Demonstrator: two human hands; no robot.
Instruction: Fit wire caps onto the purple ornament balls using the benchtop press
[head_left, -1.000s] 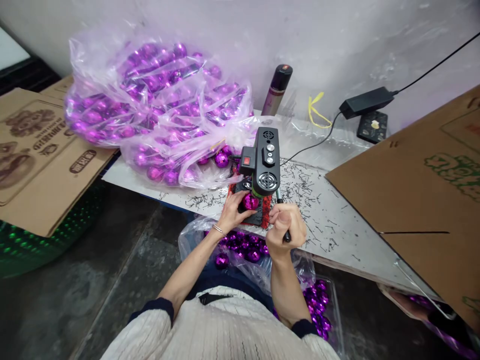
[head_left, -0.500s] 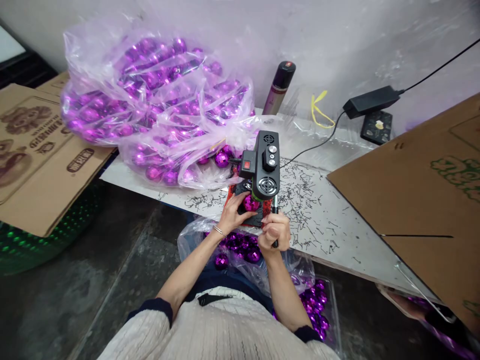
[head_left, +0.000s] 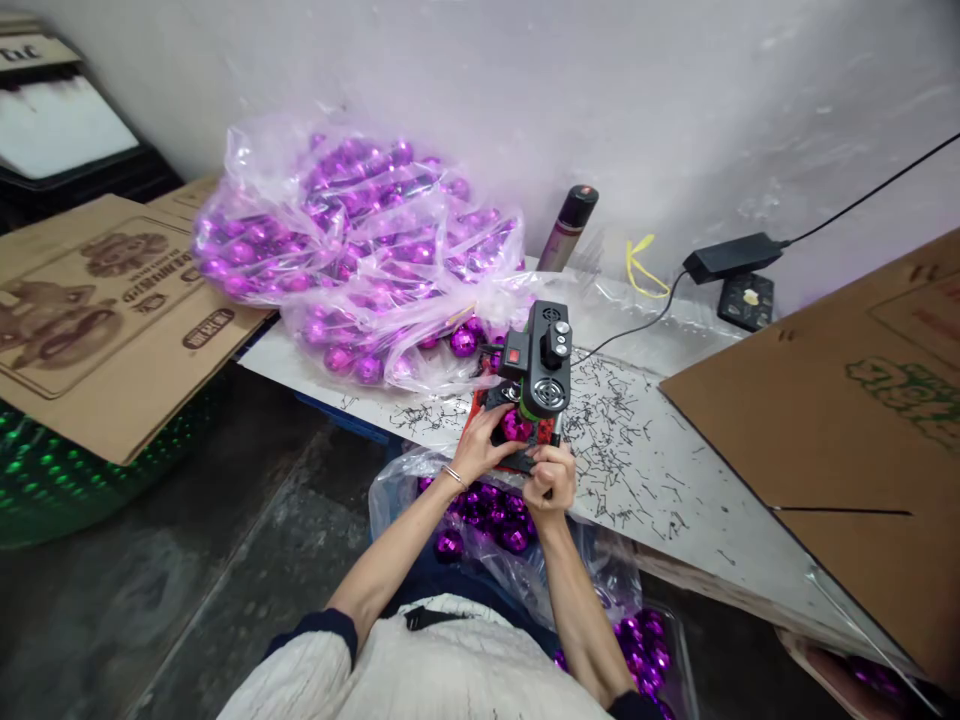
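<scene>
A small black bench press machine (head_left: 549, 345) with a red switch stands on a red and black base. Under its head sits a shiny purple faceted bauble (head_left: 516, 425). My left hand (head_left: 480, 445) is closed round the bauble's near left side, thumb in front. My right hand (head_left: 551, 478) is curled at the machine's lever (head_left: 556, 430), its fingertips close to my left thumb. The fingers mostly hide the lever's grip. Below the base, more purple baubles (head_left: 491, 510) lie in an open clear plastic bag on my lap.
A large clear bag of purple baubles (head_left: 360, 250) fills the table's left. Thin black bits (head_left: 622, 420) litter the white tabletop. Behind stand a spray can (head_left: 568, 228) and a black power adapter (head_left: 733, 258). Cardboard boxes (head_left: 840, 400) flank the right, and cardboard (head_left: 127, 300) lies left.
The view has shifted, so everything sits lower and mostly farther right. My right hand's fingers have come closer to the bauble and my left thumb. My left hand stays on the bauble.
</scene>
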